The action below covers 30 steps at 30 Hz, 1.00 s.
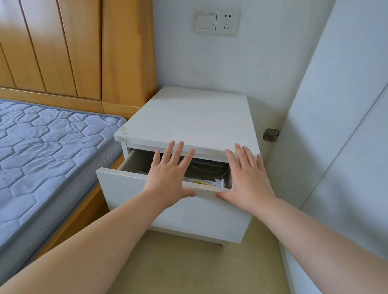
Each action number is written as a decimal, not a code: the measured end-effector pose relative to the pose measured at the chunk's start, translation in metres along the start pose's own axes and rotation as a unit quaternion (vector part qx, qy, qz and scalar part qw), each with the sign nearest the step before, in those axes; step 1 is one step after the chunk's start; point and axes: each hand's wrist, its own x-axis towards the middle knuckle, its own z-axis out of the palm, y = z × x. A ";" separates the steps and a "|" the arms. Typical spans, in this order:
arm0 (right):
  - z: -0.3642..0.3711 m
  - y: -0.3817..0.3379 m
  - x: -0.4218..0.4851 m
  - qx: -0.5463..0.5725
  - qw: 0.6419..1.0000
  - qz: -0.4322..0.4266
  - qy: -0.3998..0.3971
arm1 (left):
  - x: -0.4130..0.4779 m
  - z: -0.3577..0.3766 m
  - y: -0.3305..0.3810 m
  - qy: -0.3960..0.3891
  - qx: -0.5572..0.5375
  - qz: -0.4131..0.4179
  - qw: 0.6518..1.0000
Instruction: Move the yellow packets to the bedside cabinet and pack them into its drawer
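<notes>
The drawer (139,195) of the white bedside cabinet (190,119) stands part way out. Both hands are spread over its opening. The left hand (166,179) lies flat with fingers straight and apart, its thumb against the top edge of the drawer front. The right hand (248,182) mirrors it near the drawer's right corner. Neither hand holds anything.

A yellow packet (203,182) shows inside the drawer, in the gap between the two hands, lying low among some white paper or wrappers. Only a small part of it can be seen, so how many packets are in there cannot be told. Pale cables (206,167) are bundled behind it toward the back of the drawer.

From what shows, the packet looks thin and flat, probably light and soft, with a smooth wrapper that may slide under a fingertip. A pinch at an edge or corner would likely be the surest hold, and it should need little force.

Room to move is narrow. The cabinet top overhangs the rear of the drawer, so the opening is a shallow slot, and fingers inside it could be caught if the front is pushed home. The bed (39,147) sits just beside the drawer on the left, and a pale wall panel (338,134) closes in on the right. The floor (191,273) in front gives the arms free space to draw back.
</notes>
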 end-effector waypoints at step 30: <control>0.025 0.023 0.070 -0.026 1.000 -0.002 0.001 | 0.070 0.024 0.005 0.078 0.029 -0.003 0.997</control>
